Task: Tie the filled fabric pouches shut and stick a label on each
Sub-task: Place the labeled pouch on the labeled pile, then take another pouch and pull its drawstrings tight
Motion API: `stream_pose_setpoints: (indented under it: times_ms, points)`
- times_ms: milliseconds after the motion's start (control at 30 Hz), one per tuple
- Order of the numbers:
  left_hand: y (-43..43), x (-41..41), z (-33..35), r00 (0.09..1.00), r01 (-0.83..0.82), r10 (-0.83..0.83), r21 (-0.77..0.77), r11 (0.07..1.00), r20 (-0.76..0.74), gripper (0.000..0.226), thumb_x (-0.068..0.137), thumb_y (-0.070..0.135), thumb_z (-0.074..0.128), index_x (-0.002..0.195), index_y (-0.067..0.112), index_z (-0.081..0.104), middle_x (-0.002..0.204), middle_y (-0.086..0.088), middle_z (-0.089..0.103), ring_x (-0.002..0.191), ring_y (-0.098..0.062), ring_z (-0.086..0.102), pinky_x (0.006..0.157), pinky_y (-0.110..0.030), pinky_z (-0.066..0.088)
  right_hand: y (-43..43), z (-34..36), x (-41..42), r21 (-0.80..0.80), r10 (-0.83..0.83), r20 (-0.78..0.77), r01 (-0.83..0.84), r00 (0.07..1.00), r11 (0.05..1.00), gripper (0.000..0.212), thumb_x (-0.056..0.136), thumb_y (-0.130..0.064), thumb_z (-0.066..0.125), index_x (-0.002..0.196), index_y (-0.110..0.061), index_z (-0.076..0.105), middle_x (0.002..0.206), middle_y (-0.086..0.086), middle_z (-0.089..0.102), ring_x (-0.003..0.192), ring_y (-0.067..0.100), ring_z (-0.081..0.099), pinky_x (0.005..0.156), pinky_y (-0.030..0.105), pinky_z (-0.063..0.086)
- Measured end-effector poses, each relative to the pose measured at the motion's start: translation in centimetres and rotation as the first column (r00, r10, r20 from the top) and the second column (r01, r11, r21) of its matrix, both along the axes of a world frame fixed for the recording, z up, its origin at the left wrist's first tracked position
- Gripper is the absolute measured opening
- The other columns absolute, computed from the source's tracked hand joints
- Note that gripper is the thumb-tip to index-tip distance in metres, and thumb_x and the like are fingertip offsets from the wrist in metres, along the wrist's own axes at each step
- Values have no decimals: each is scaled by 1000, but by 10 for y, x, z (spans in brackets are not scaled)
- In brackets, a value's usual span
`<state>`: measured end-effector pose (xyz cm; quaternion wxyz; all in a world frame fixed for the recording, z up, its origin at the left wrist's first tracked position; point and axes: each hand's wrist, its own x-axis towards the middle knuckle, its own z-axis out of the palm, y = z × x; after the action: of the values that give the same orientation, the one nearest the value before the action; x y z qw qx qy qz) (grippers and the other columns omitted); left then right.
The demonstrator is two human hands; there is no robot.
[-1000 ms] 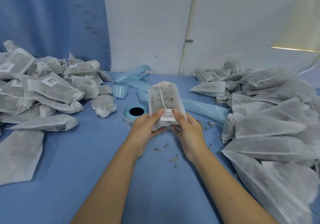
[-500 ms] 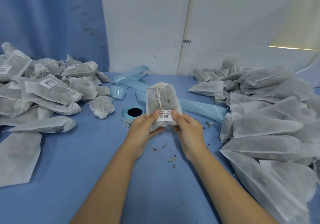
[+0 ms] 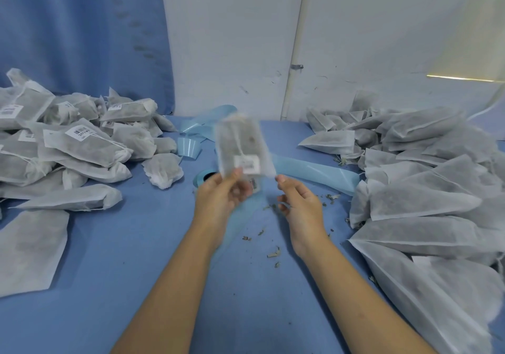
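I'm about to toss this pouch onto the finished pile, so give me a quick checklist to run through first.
1. Label stuck on: ok. A white label sits on the front of the held pouch.
2. Mouth tied shut: cannot tell. The drawstring shows, but motion blur hides any knot.
3. Secure hold: ok. The left hand grips the pouch's lower edge.
4. Other hand clear: ok. The right hand is open, apart from the pouch.
5. Right destination: ok. The pile on the left holds labelled pouches.
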<state>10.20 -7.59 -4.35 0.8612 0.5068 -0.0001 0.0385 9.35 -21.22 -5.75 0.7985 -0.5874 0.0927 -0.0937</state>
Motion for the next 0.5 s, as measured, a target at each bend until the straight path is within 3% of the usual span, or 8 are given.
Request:
stream_pose_setpoints:
  times_ms: [33, 67, 100, 133, 167, 333, 500]
  points:
    - [3, 2, 6, 997, -22, 31, -126, 992, 65, 18, 90, 11, 59, 107, 8, 65, 95, -4, 73, 82, -10, 69, 77, -29, 53, 0, -1, 1, -5, 3, -8, -3, 1000, 1000, 8, 88, -26, 69, 91, -19, 72, 81, -13, 64, 71, 7, 52, 68, 18, 45]
    - [6, 3, 11, 992, -14, 45, -251, 968, 119, 42, 88, 10, 60, 130, 6, 53, 124, -3, 65, 100, -7, 66, 86, -33, 53, -1, -1, 1, -7, 7, -10, -7, 1000, 1000, 7, 88, -24, 69, 91, -18, 72, 82, -11, 63, 73, 8, 52, 69, 19, 45]
    - [10, 5, 15, 987, 8, 48, -352, 936, 150, 68, 86, 8, 60, 147, 6, 29, 144, 1, 49, 111, -5, 61, 93, -38, 53, -1, -2, 2, -7, 11, -11, -11, 1000, 1000, 5, 88, -21, 68, 91, -18, 71, 83, -10, 62, 74, 8, 53, 70, 20, 45]
    - [12, 6, 18, 984, 23, 49, -401, 916, 170, 81, 86, 6, 59, 152, 9, 11, 152, 5, 36, 114, -2, 58, 96, -40, 51, -1, -2, 2, -8, 17, -11, -17, 1000, 1000, 4, 89, -18, 68, 91, -18, 71, 84, -8, 62, 76, 9, 53, 71, 20, 46]
    - [12, 6, 21, 982, 41, 38, -405, 913, 184, 83, 88, 3, 56, 153, 13, 5, 154, 8, 32, 114, -1, 57, 96, -40, 50, -1, -2, 2, -13, 23, -13, -23, 1000, 1000, 5, 89, -15, 67, 91, -18, 71, 84, -7, 62, 76, 9, 52, 71, 19, 46]
    - [-3, -4, 18, 984, 114, -86, -177, 978, 154, 47, 98, 4, 43, 143, 13, 36, 128, 10, 61, 109, -10, 64, 84, -28, 55, -2, -4, 2, -18, 28, 2, -28, 1000, 999, 12, 90, -6, 62, 91, -14, 71, 81, -2, 60, 68, 11, 49, 70, 18, 47]
    - [-23, -14, 20, 981, 101, -140, 265, 959, 132, 19, 98, 14, 48, 105, 19, 65, 93, 5, 75, 83, -7, 70, 70, -15, 49, -5, -2, 4, -28, -5, 27, 6, 1000, 1000, 13, 91, -4, 58, 94, -11, 69, 87, 4, 65, 70, 11, 57, 66, 20, 48]
